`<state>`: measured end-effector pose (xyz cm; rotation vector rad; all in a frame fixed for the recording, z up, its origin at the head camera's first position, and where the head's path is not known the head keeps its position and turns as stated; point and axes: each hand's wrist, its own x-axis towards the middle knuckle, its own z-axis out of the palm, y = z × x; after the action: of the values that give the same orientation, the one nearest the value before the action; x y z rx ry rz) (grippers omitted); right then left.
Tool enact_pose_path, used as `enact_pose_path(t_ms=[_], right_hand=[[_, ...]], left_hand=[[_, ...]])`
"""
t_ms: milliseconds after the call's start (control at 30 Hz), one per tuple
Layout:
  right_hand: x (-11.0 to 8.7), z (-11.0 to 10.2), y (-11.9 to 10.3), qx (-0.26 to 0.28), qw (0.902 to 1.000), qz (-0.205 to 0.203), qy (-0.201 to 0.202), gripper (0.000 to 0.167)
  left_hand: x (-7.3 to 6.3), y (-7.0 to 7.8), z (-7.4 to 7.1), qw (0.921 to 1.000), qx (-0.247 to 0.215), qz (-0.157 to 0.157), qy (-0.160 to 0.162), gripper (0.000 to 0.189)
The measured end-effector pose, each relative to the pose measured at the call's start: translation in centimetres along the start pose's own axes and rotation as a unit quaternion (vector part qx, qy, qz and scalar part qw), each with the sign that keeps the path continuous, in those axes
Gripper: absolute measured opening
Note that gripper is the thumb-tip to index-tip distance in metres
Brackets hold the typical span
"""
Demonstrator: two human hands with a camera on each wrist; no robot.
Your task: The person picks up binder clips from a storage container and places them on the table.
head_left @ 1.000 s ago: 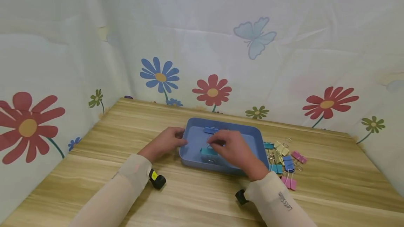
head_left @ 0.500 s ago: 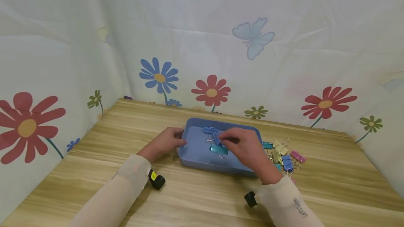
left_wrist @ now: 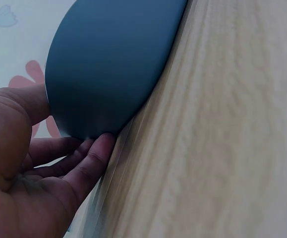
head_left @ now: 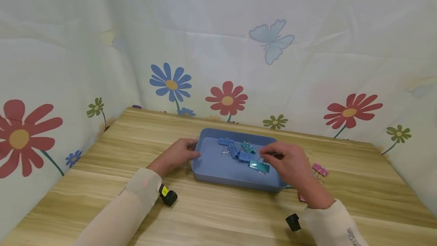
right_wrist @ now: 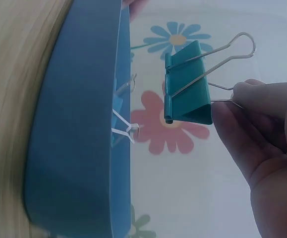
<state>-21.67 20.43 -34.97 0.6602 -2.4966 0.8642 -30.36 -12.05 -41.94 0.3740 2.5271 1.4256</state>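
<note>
The left hand is gripping the end of a blue tray, its fingertips apparently touching the wood-grained tabletop too.

Right hand — thumb-and-finger pinch

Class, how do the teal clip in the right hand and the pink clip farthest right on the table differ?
Support: the right hand pinches the teal clip by its wire handle; the pink clip lies on the table.
Place: the teal clip is over the tray, the pink clip outside it.
Colour: blue-green against pink.
Both are binder clips.
</note>
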Motion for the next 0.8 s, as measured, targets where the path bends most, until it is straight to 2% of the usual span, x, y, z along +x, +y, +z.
enact_pose_path(t_ms=[133,433,800], right_hand=[[-0.7,-0.9,0.6,-0.018,0.9997,-0.008,0.012,0.017],[-2.1,-2.9,1.6,-0.050,0.9976,-0.036,0.031,0.023],[-4.3,-4.9,2.0,-0.068,0.9968,-0.037,0.015,0.025]], left_hand=[[0.0,0.0,0.1,1.0000,0.000,-0.006,0.000,0.060],[-0.1,0.1,-0.1,1.0000,-0.001,0.004,-0.006,0.058],[-0.1,0.1,0.0,1.0000,-0.001,-0.002,-0.009,0.059]])
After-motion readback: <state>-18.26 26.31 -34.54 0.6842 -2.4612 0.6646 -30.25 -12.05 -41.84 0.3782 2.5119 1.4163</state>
